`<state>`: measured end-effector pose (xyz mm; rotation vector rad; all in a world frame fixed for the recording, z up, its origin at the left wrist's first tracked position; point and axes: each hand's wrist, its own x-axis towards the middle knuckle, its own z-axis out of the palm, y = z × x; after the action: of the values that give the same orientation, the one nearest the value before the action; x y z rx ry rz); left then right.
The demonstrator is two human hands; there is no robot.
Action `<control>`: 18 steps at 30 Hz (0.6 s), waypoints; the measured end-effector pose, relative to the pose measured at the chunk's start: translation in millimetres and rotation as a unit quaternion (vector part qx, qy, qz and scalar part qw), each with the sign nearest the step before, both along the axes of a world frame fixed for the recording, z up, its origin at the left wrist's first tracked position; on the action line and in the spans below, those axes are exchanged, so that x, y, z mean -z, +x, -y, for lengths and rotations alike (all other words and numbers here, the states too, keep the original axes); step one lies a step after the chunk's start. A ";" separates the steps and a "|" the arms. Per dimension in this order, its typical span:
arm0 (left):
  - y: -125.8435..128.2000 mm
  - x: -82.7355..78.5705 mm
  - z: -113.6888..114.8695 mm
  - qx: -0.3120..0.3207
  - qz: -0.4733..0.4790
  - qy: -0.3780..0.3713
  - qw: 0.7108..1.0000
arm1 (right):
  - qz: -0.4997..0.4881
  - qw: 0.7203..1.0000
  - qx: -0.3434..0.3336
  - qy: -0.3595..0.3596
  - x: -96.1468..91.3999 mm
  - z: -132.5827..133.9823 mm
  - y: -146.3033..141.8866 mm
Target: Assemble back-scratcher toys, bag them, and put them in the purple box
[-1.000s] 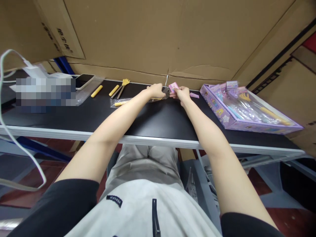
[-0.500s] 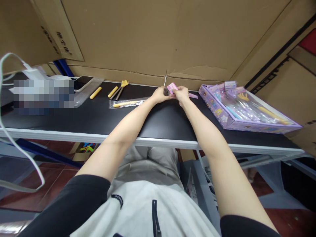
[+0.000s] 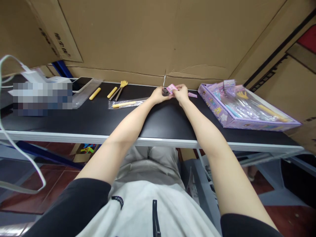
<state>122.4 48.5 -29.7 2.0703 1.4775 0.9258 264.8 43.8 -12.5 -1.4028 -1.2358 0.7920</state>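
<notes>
Both my hands meet at the far edge of the black table. My left hand and my right hand pinch a small pink card between them, fingers closed on it. A dark small piece shows just below the card between my fingers; I cannot make out what it is. A second pink strip lies on the table just right of my right hand. A clear bag with a yellow stick lies to the left of my left hand.
A purple tray box with packed toys stands at the right. Yellow sticks, a yellow hand-shaped scratcher and a phone lie at the back left. Cardboard sheets wall off the back. A white cable loops at the left.
My left hand has left the clear bag and come right to join my right hand on the pink card. The view has drifted slightly.
</notes>
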 end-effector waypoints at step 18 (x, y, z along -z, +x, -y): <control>-0.7 3.1 -2.6 0.007 0.004 0.013 1.000 | 0.006 0.999 -0.031 -0.006 4.9 -12.2 8.8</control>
<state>121.7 51.1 -32.9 2.0897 1.4523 0.9510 273.6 56.0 -17.3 -1.3854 -1.2906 0.8353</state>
